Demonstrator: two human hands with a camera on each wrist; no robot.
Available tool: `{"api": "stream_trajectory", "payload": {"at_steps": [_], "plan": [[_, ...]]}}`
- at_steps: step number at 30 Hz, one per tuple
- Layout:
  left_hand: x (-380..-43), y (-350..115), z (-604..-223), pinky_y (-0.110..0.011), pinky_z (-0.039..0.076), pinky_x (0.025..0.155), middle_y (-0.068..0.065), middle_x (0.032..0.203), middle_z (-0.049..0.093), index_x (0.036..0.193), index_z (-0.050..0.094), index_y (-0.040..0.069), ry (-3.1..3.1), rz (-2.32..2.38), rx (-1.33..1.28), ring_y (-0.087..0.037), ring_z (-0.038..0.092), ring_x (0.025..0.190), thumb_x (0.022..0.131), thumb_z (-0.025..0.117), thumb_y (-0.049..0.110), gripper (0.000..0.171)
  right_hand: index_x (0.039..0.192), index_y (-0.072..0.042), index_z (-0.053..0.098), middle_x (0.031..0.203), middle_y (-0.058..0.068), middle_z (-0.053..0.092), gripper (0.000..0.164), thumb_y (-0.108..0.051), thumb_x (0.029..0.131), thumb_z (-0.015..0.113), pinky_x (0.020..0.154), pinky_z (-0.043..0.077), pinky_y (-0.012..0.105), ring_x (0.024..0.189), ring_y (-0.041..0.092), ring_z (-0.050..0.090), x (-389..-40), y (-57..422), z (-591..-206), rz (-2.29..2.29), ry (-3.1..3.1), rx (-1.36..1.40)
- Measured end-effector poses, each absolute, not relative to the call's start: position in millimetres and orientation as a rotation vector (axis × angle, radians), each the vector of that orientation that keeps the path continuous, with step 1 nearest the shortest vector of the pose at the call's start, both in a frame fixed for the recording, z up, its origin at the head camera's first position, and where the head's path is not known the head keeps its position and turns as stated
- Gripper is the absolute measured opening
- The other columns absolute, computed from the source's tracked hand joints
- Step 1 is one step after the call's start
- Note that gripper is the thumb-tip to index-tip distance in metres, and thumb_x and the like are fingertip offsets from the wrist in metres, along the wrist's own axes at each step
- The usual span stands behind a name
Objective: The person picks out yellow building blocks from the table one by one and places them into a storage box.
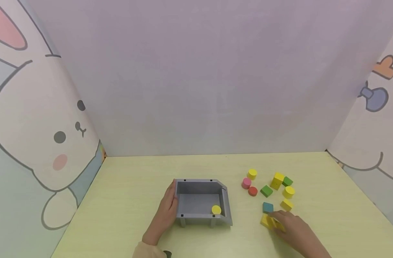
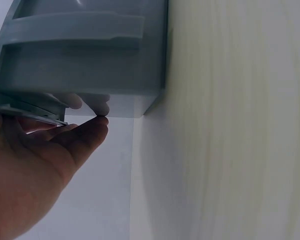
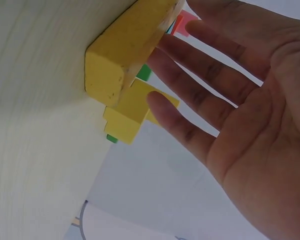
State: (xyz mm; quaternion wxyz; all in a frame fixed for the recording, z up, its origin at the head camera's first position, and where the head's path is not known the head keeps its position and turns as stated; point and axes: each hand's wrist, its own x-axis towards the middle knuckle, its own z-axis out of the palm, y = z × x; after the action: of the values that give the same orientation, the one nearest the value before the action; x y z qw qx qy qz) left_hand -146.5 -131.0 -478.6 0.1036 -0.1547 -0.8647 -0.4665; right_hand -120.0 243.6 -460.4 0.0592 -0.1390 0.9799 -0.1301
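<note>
On the table is a grey plastic storage bin (image 1: 199, 216) with a yellow cylinder (image 1: 216, 210) inside, near its right front corner. The left hand (image 1: 168, 208) holds the bin by its left side, fingers against the outer wall below the rim (image 2: 35, 114). Over on the right, the right hand (image 1: 293, 229) reaches down over yellow blocks (image 1: 266, 221), its fingers loosely spread in the right wrist view. Its thumb and index tips are at one yellow block (image 3: 122, 55); whether they touch it is unclear. A blue block (image 1: 268, 207) lies just beyond the fingers.
Behind the right hand lie a pink cylinder (image 1: 246, 183), a red disc (image 1: 253, 191), green blocks (image 1: 266, 191), a taller yellow block (image 1: 277, 181), yellow cylinders (image 1: 288, 192) and a small yellow block (image 1: 287, 205). A pale curtain (image 1: 215, 89) hangs along the table's back edge.
</note>
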Motion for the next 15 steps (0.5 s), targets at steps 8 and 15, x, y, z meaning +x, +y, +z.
{"api": "stream_trajectory", "payload": {"at_steps": [8,15], "plan": [[-146.2,-131.5,-478.7,-0.057,0.021,0.109,-0.027,0.148,0.018,0.142,0.014,-0.006,-2.557,-1.389,-0.448,-0.034,0.015,0.135,0.095,0.029,-0.001,0.050,0.098,-0.011,0.065,0.090,0.003,0.067,0.030,-0.011,0.069,0.074,0.074,0.056,0.048,0.077,0.020,0.059,-121.9,243.2,-461.3,-0.382,2.916,-0.387],[-146.8,-131.0,-478.6,-0.056,0.021,0.109,-0.027,0.148,0.019,0.142,0.014,-0.007,-2.547,-1.374,-0.454,-0.036,0.016,0.135,0.095,0.029,-0.001,0.049,0.100,-0.011,0.065,0.091,0.004,0.067,0.030,-0.010,0.070,0.074,0.075,0.056,0.049,0.079,0.021,0.060,-121.6,243.0,-461.9,-0.360,2.894,-0.360]]}}
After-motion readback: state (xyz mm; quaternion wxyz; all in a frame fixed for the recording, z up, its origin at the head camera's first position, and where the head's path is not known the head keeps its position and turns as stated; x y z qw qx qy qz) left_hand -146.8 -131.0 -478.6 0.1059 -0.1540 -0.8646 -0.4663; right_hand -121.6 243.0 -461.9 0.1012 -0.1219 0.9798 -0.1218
